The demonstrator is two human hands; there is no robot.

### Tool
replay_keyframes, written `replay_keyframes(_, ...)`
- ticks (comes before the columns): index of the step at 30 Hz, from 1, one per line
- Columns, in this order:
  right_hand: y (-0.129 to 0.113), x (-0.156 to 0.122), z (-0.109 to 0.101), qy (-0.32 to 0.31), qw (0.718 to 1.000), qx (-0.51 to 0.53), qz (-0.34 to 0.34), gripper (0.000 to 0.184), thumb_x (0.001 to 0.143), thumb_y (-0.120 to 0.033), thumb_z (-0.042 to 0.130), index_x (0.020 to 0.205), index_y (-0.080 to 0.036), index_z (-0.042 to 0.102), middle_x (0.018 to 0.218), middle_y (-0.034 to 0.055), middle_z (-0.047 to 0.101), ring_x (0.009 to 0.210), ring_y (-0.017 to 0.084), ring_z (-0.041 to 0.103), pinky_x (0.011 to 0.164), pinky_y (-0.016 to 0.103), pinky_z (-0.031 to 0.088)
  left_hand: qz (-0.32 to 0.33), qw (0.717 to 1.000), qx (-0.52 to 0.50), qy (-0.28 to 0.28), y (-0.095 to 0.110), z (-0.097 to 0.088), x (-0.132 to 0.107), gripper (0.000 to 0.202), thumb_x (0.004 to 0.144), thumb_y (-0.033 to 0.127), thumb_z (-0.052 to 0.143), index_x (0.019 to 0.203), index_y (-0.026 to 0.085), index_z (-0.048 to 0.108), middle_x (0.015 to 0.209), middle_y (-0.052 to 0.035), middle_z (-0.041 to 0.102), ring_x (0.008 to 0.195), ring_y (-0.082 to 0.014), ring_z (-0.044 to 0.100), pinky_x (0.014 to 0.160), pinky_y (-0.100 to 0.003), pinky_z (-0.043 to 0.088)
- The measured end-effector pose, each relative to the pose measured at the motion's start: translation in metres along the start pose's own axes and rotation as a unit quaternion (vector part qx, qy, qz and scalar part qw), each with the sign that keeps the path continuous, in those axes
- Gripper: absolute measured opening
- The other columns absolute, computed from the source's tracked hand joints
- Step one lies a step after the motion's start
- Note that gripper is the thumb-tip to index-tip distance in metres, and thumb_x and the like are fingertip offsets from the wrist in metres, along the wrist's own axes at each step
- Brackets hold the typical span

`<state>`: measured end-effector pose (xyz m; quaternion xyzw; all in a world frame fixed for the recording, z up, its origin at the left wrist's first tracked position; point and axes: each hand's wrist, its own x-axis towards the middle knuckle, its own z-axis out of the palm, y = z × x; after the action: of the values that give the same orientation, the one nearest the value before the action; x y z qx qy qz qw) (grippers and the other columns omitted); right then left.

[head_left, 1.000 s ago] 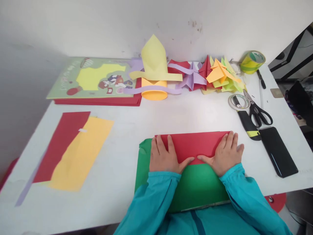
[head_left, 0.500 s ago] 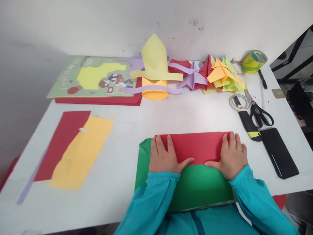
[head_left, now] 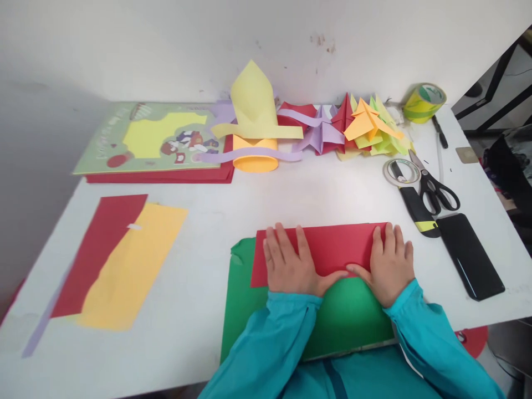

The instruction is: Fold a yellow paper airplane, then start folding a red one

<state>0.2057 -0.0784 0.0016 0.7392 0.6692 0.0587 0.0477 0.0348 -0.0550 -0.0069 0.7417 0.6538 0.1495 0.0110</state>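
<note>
The red paper (head_left: 338,244) lies on the green board (head_left: 349,318), which shows toward six o'clock. The left hand (head_left: 291,263) has slid toward three o'clock, baring the paper's nine o'clock end; it seems to be smoothing the sheet. Its fingers are spread flat; the right hand's (head_left: 390,263) are slightly spread, thumbs nearly meeting. Scissors (head_left: 432,184) lie toward two o'clock.

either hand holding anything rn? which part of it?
Nothing gripped. The left hand and right hand rest open on top of the red paper, near its left and right ends, thumbs along its near edge.
</note>
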Motion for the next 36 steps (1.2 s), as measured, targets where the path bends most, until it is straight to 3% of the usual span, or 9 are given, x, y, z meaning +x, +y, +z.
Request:
replay_keyframes(4,0.0,0.0,0.001,0.006,1.0,0.01,-0.002,0.097,0.078,-0.074,0.047,0.135,0.005,0.041,0.141,0.034,0.036,0.13,0.048,0.03,0.099,0.063,0.029,0.033,0.999,-0.026,-0.01,0.012,0.006,-0.005,0.113,0.063,0.079,0.056,0.141,0.0,0.035,0.149,-0.0317,0.024,0.142,-0.0431,0.011,0.112,-0.061,0.015)
replay_keyframes(9,0.002,0.0,0.002,0.017,1.0,0.013,-0.001,0.099,0.076,-0.077,0.045,0.134,0.004,0.042,0.14,0.0337,0.037,0.13,0.047,0.031,0.099,0.063,0.029,0.024,0.999,-0.016,-0.027,0.006,0.007,-0.01,0.113,0.066,0.081,0.053,0.142,0.0,0.033,0.149,-0.0313,0.024,0.141,-0.0423,0.014,0.112,-0.061,0.011)
replay_keyframes(15,0.002,-0.001,0.001,0.024,1.0,0.007,-0.007,0.103,0.074,-0.08,0.044,0.133,0.004,0.043,0.14,0.0329,0.039,0.131,0.046,0.031,0.099,0.062,0.03,0.018,0.998,0.011,-0.057,-0.016,0.0,-0.017,0.112,0.067,0.075,0.058,0.143,-0.002,0.028,0.149,-0.0322,0.021,0.141,-0.0438,0.014,0.111,-0.063,0.008)
replay_keyframes(24,0.006,-0.004,0.006,0.041,0.999,0.01,-0.015,0.103,0.077,-0.081,0.031,0.134,0.004,0.042,0.14,0.0324,0.038,0.132,0.045,0.03,0.1,0.062,0.029,-0.066,0.995,0.037,-0.068,-0.049,-0.012,-0.034,0.102,0.082,0.071,0.042,0.148,0.001,0.007,0.151,-0.031,0.016,0.141,-0.0433,0.013,0.106,-0.07,0.009)
replay_keyframes(32,0.008,-0.004,0.009,0.055,0.997,0.043,-0.017,0.103,0.079,-0.08,0.016,0.134,0.004,0.041,0.14,0.0331,0.038,0.133,0.046,0.028,0.098,0.065,0.03,-0.147,0.983,0.054,-0.092,-0.085,-0.021,-0.042,0.091,0.088,0.059,0.04,0.149,0.002,0.003,0.152,-0.0298,0.016,0.141,-0.0421,0.015,0.105,-0.07,0.014)
replay_keyframes(36,0.009,-0.004,0.01,0.059,0.997,0.054,-0.018,0.104,0.08,-0.079,0.011,0.135,0.004,0.039,0.14,0.0333,0.037,0.133,0.046,0.028,0.098,0.065,0.031,-0.163,0.981,0.051,-0.098,-0.095,-0.023,-0.046,0.083,0.09,0.056,0.038,0.149,0.004,0.011,0.152,-0.0286,0.018,0.141,-0.0414,0.016,0.105,-0.069,0.015)
